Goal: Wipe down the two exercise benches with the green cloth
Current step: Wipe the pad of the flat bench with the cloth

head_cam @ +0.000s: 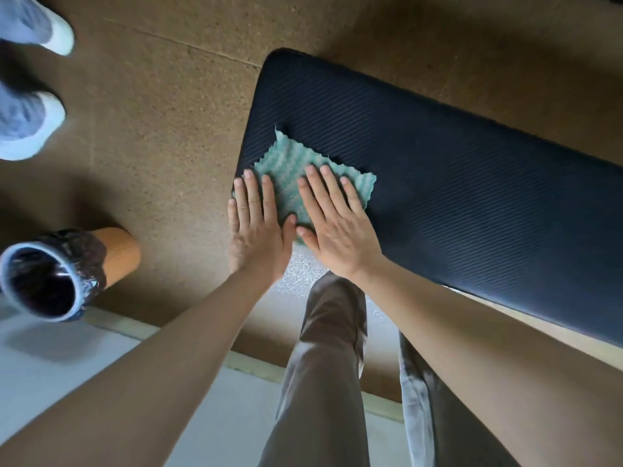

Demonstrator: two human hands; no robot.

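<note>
A black ribbed exercise bench pad (455, 183) runs from the centre to the right edge. The green cloth (290, 166) lies spread flat on the pad's near left end. My right hand (337, 227) rests palm down on the cloth with the fingers straight and apart. My left hand (258, 230) lies flat beside it, its fingers on the cloth's left part and its palm past the pad's edge. Neither hand curls around the cloth. Only one bench is clearly in view.
An orange bin (119, 252) lined with a black bag (50, 278) stands on the floor to the left. Another person's pale shoes (30, 126) are at the upper left. My trouser legs (327, 365) stand close against the bench. The floor (168, 129) is brown.
</note>
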